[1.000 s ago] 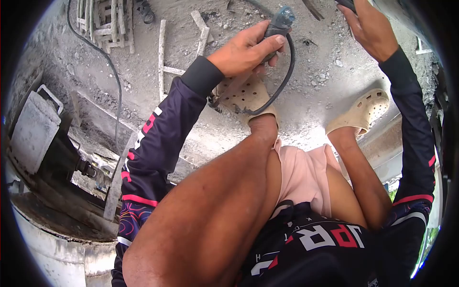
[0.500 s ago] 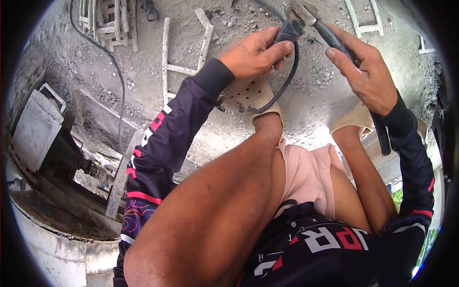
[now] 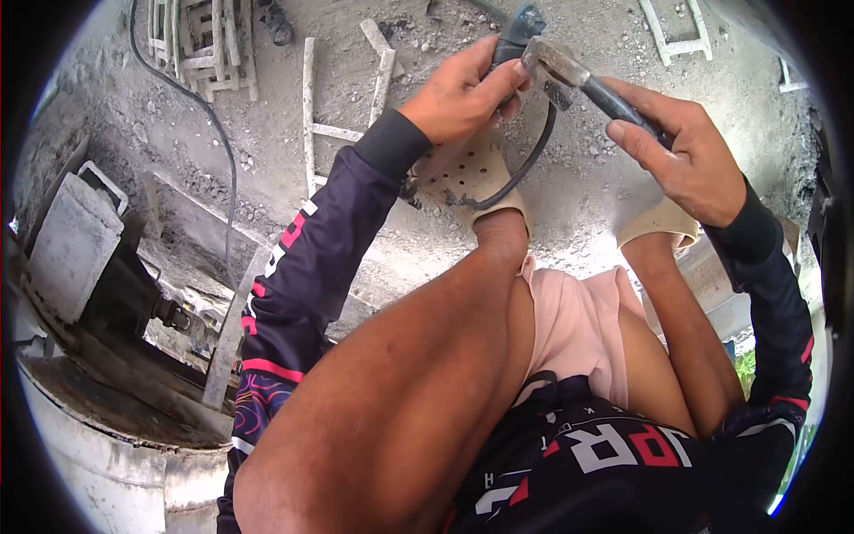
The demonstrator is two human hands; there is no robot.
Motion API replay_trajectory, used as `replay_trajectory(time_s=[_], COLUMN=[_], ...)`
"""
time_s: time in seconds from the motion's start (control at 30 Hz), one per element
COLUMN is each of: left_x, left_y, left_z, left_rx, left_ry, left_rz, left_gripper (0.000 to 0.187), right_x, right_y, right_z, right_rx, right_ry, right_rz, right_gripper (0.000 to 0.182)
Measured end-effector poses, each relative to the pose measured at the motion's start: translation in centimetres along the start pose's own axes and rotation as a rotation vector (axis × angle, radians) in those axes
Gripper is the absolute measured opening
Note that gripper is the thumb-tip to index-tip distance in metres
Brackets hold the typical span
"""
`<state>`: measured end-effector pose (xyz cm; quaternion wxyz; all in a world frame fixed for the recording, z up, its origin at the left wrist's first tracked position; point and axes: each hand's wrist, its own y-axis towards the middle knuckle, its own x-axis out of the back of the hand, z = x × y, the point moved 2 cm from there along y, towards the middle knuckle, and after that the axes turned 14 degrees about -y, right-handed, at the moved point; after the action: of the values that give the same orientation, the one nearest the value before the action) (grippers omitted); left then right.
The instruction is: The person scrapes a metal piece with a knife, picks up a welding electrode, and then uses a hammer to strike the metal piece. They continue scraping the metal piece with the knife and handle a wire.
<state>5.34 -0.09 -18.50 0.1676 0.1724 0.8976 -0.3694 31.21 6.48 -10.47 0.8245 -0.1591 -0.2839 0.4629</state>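
My left hand (image 3: 464,93) is closed around a black plug-like piece (image 3: 519,34), whose far end points up and away. A hammer (image 3: 614,98) is in my right hand (image 3: 698,165), fingers wrapped along its black handle. The worn metal hammer head (image 3: 553,64) is right at my left thumb and overlaps the black piece in this view. Just below the head, a small dark end (image 3: 558,94) joins a thick black cable (image 3: 532,160), which curves down past my beige clog (image 3: 476,169).
Dusty, stony ground lies under my hands. Welded metal frames (image 3: 311,116) lie on it, with more stacked frames (image 3: 209,44) at the upper left. A thin black cable (image 3: 218,125) runs down the left side. A grey metal box (image 3: 76,245) and a round drum (image 3: 116,463) stand at the left.
The hammer head has come down and left, toward my left thumb. The black piece has tilted, its end now pointing upward. My right hand has shifted slightly down. Both hands keep their hold.
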Motion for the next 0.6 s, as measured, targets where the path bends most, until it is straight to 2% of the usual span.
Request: replay_trajectory(time_s=[0.1, 0.13, 0.23, 0.27, 0.3, 0.37, 0.43, 0.47, 0.5, 0.57, 0.6], left_x=[-0.5, -0.6, -0.1, 0.3, 1.0, 2.5, 3.7, 3.7, 3.6, 3.5, 3.5], left_y=[-0.4, -0.6, -1.1, -1.2, -1.2, -1.4, -1.7, -2.1, -2.2, -2.4, -2.4], left_z=[-0.2, -0.7, -1.4, -1.4, -1.3, -1.0, -0.4, -0.7, -0.8, -1.1, -1.1], left_rx=[-0.037, -0.07, -0.065, -0.078, -0.115, -0.16, -0.032, -0.204, -0.219, -0.241, -0.26], left_ry=[-0.053, -0.089, -0.124, -0.121, -0.19, -0.257, -0.418, -0.341, -0.336, -0.314, -0.308], left_rz=[-0.021, -0.039, -0.117, -0.121, -0.154, -0.195, -0.372, -0.325, -0.324, -0.374, -0.372], left_gripper=[0.04, 0.039, 0.04, 0.04, 0.041, 0.042, 0.041, 0.042, 0.042, 0.039, 0.039], right_x=[0.4, 0.6, 2.1, 2.1, 2.3, 2.1, -0.2, -2.4, -5.5, -10.5, -13.2], right_y=[0.1, 0.4, 1.1, 1.7, 1.9, 1.8, 1.6, 1.2, 1.3, 2.1, 2.5], right_z=[-0.1, -0.7, -4.7, -5.4, -5.1, -4.1, 1.4, 3.3, 4.3, 7.4, 8.4], right_rx=[-0.015, -0.008, -0.017, 0.124, 0.137, 0.166, 0.269, 0.23, 0.107, -0.281, -0.413], right_ry=[-0.21, -0.212, -0.611, -0.684, -0.689, -1.104, -0.95, -0.746, -0.35, 0.414, 0.534], right_rz=[-0.302, -0.299, -0.419, -0.522, -0.527, -0.526, -0.455, -0.369, -0.175, 0.346, 0.405], right_gripper=[0.04, 0.04, 0.047, 0.051, 0.051, 0.051, 0.045, 0.031, 0.027, 0.058, 0.057])
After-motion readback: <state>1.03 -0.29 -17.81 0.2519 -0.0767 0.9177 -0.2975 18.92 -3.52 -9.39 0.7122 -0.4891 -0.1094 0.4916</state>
